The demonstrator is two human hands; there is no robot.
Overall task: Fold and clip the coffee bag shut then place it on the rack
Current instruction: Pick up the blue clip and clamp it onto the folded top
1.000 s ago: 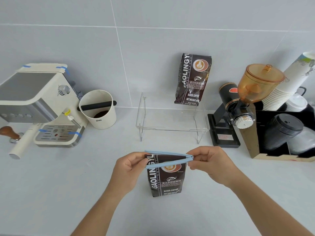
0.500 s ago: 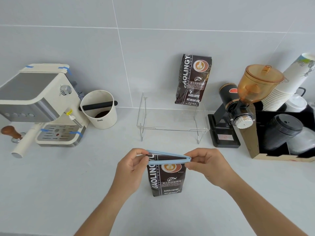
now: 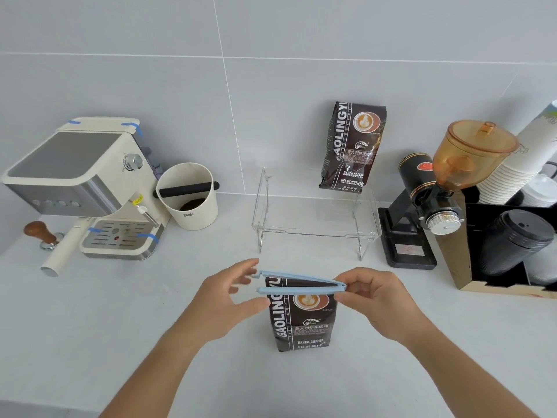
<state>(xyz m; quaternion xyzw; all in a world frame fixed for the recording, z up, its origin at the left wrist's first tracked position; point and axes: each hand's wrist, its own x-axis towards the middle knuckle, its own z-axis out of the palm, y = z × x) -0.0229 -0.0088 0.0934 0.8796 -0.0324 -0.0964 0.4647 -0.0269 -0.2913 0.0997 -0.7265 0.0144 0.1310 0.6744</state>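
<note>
**Q:** On the counter, what is listed?

**Me:** Item one: pale grey countertop (image 3: 90, 342), matt, meeting a wall of large grey tiles (image 3: 301, 25) with thin pale joints. Item two, far left: cream espresso machine (image 3: 81, 188) with blue tape tabs; wooden-knobbed tamper (image 3: 40, 235) beside it. Item three: cream knock box (image 3: 188, 200) with a black bar, dark grounds inside. Item four, centre back: clear acrylic rack (image 3: 315, 230), one sealed coffee bag (image 3: 352, 146) standing at its rear against the wall. Item five, right: black grinder (image 3: 422, 206) with amber hopper, then a cardboard holder (image 3: 464, 267) of paper cups and black lids.

**Q:** And the working piece?

**Me:** Dark brown coffee bag (image 3: 301, 324), upright on the counter near me, in front of the rack and well apart from it. Light blue bag clip (image 3: 297, 283) straddles its folded top, hinge at the right, arms parted at the left.

**Q:** Your hands?

**Me:** My right hand (image 3: 382, 300) pinches the clip's hinge end. My left hand (image 3: 223, 300) is loose, fingers spread at the clip's open end, thumb just under the lower arm; gripping nothing.
</note>
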